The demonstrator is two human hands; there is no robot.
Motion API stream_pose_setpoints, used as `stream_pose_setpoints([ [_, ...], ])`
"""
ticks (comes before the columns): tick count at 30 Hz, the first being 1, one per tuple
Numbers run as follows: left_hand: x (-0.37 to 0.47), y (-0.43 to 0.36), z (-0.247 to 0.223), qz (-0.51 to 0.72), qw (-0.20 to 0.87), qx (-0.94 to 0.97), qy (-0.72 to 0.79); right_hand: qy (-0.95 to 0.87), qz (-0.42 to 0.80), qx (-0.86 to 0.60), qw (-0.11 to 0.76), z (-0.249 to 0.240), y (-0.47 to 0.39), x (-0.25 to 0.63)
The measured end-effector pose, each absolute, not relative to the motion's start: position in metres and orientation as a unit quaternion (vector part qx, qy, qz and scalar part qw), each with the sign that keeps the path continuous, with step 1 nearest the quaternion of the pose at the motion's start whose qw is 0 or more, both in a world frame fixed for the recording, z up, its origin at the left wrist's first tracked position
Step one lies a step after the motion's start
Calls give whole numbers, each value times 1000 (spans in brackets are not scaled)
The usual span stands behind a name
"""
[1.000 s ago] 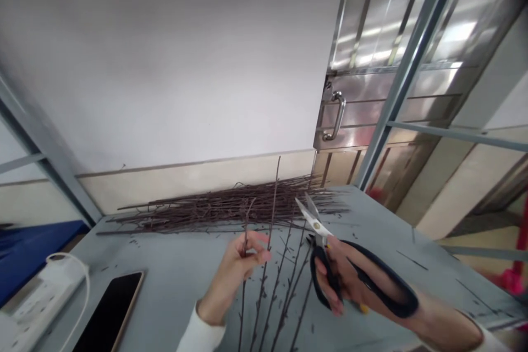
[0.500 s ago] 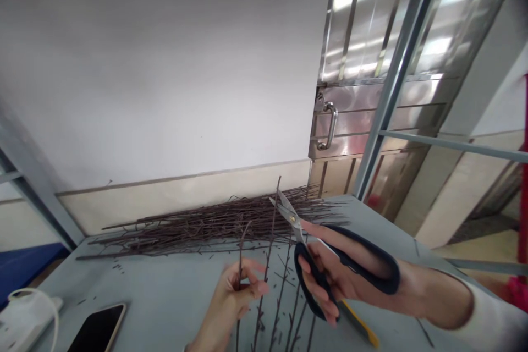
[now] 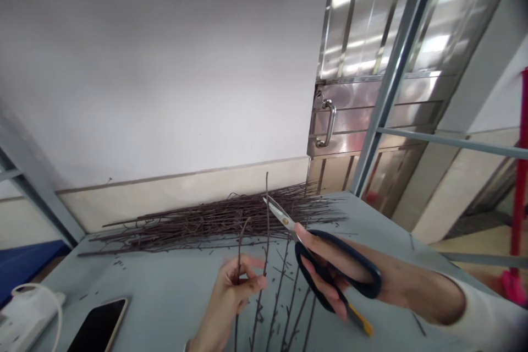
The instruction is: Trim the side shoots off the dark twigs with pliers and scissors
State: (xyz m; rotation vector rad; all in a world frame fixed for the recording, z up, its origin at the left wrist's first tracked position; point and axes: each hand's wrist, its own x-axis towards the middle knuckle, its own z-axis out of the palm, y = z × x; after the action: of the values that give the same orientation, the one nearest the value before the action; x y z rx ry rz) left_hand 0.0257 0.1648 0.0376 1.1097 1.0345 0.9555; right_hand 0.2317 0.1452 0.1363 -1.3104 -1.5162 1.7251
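My left hand is closed around thin dark twigs. One of them, a long twig, stands upright above the fingertips; a shorter one with a bent tip rises to its left. In my right hand are scissors with dark blue handles, their blades nearly closed against the upper part of the long twig. Behind both hands a large pile of dark twigs lies along the back of the grey table. Several separate twigs lie between my hands.
A phone and a white power strip with a cable are at the front left. A yellow-handled tool lies under my right hand. Small twig cuttings are scattered about. Metal frame posts stand at both sides; a wall is behind.
The scissor blades have closed more and moved slightly left. The long twig has become more upright, its tip shifting left. My left hand has barely moved.
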Motion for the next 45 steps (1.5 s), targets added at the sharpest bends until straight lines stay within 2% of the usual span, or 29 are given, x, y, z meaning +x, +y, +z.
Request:
stream_pose_setpoints([
  [2, 25, 165, 37, 415, 625, 481, 453, -567, 603, -500, 254, 133, 144, 232],
  [15, 14, 167, 32, 444, 636, 456, 436, -475, 656, -465, 357, 93, 135, 254],
  [21, 15, 172, 34, 440, 633, 462, 438, -500, 598, -485, 397, 81, 132, 262],
  [25, 18, 179, 37, 437, 631, 488, 415, -583, 486, -511, 404, 76, 112, 258],
  [28, 22, 192, 31, 420, 665, 491, 374, -629, 427, -505, 409, 51, 91, 244],
  [32, 25, 205, 23, 407, 711, 451, 355, -592, 450, -539, 394, -3, 53, 211],
  [36, 25, 210, 19, 394, 734, 443, 330, -525, 465, -563, 437, -45, 17, 178],
  [40, 25, 212, 16, 398, 739, 437, 323, -436, 513, -568, 473, -70, -3, 157],
  [45, 27, 210, 19, 399, 732, 442, 330, -392, 532, -579, 477, -88, -18, 145],
])
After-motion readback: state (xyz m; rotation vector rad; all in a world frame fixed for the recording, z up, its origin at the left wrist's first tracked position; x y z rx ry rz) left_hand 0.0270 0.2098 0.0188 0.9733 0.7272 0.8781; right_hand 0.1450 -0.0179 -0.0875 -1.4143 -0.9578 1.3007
